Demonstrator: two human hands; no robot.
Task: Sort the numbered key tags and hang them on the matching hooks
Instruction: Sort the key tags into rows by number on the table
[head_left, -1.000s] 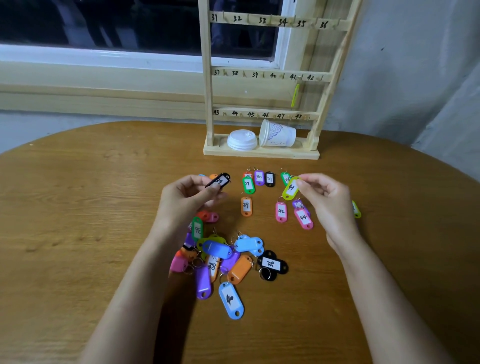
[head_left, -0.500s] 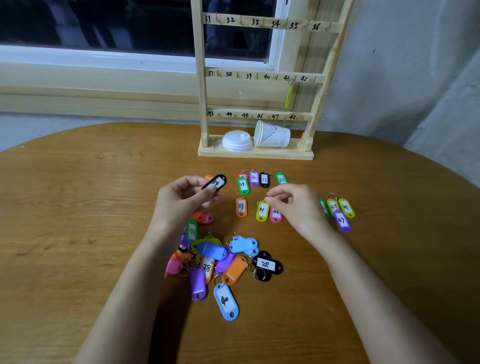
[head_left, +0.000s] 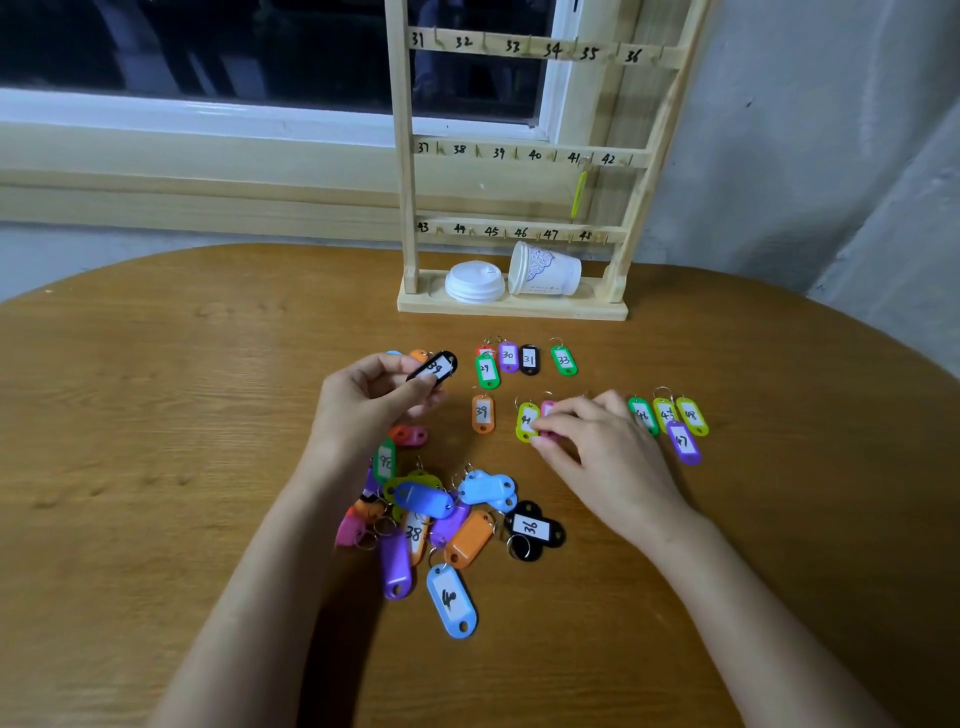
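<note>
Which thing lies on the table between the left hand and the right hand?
In the head view, an orange tag marked 39 lies flat between the left hand, which holds a black tag, and the right hand, touching neither.

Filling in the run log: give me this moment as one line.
left hand: holds black tag | right hand: at yellow tag on table | rack: one hung tag

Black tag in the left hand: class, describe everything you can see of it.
The black tag is a glossy plastic oblong with rounded ends. Its white label carries a handwritten two-digit number that begins with 3. It is tilted, right end higher, and the left hand pinches its lower end between thumb and fingers.
</note>
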